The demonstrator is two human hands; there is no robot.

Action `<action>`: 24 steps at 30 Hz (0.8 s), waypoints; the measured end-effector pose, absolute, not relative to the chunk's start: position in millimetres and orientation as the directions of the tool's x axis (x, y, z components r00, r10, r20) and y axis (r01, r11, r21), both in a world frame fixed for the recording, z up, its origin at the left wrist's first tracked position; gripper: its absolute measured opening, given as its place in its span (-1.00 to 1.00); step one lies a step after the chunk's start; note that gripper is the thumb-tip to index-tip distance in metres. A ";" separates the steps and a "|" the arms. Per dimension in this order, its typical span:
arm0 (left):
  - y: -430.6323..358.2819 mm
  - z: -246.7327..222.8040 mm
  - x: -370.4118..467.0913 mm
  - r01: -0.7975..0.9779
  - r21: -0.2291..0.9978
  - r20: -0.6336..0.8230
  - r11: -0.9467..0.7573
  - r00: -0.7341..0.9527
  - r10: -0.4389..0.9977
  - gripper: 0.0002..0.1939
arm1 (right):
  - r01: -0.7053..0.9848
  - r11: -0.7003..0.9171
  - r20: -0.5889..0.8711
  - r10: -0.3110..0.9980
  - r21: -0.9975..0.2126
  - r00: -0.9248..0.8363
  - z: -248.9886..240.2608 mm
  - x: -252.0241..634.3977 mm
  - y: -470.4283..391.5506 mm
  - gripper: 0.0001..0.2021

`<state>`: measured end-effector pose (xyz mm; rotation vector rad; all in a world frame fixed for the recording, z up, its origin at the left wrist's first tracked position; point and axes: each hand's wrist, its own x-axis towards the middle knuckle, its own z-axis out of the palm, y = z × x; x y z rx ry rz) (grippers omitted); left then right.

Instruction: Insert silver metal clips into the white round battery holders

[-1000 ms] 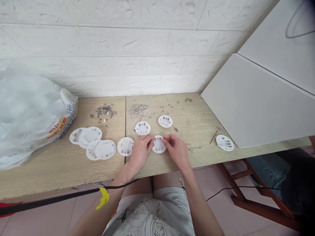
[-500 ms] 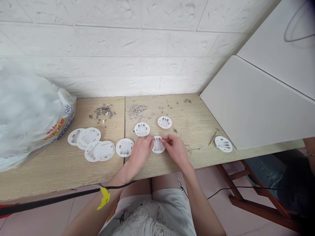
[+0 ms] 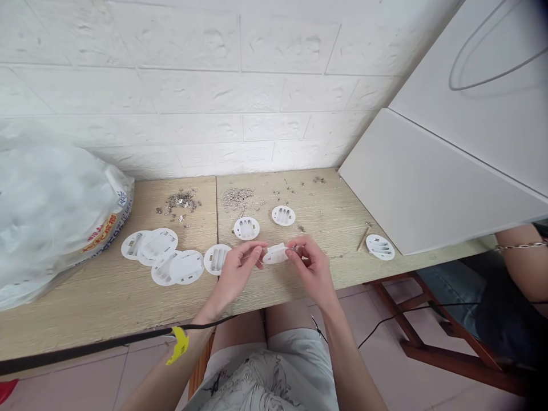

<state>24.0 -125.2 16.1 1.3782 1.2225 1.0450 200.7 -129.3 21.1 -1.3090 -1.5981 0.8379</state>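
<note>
Between my hands a round white plastic battery holder [image 3: 275, 254] is tilted, its back turned up. My right hand [image 3: 311, 268] pinches its right edge between thumb and fingers. At its left edge are the bent fingertips of my left hand [image 3: 240, 268], the thumb close to the rim; the exact contact is partly hidden. Just left of that hand lies another battery holder [image 3: 216, 260], slots up. Two more, a battery holder [image 3: 246, 228] and a battery holder [image 3: 283, 216] with metal contacts in their slots, rest behind my hands.
Several overlapping white holders [image 3: 165, 260] lie left. Small metal pieces form a left pile [image 3: 182, 201] and a middle pile [image 3: 237, 198]. A bulging plastic bag [image 3: 60, 217] stands far left. Right are a thin stick [image 3: 363, 238], a holder [image 3: 380, 247], a white panel [image 3: 440, 188] and another person's arm [image 3: 520, 257].
The battery holder in my hands has turned from slots facing up to tilted with its back showing. My left thumb has shifted off its front. The view has moved slightly.
</note>
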 end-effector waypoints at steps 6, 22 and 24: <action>-141.6 30.1 15.9 0.044 0.999 -0.020 0.013 0.153 0.988 -0.74 | 0.474 0.488 0.468 0.868 -0.733 -0.168 30.1 194.0 -141.5 -0.90; -131.8 11.2 23.3 -0.043 0.997 0.074 -0.069 0.154 0.985 -0.84 | 0.510 0.479 0.436 0.875 -0.714 -0.212 15.3 189.6 -139.2 -0.82; -125.6 2.0 28.3 -0.010 0.994 0.105 -0.105 0.106 0.989 -0.85 | 0.530 0.442 0.382 0.896 -0.724 -0.226 13.7 192.7 -137.6 -0.78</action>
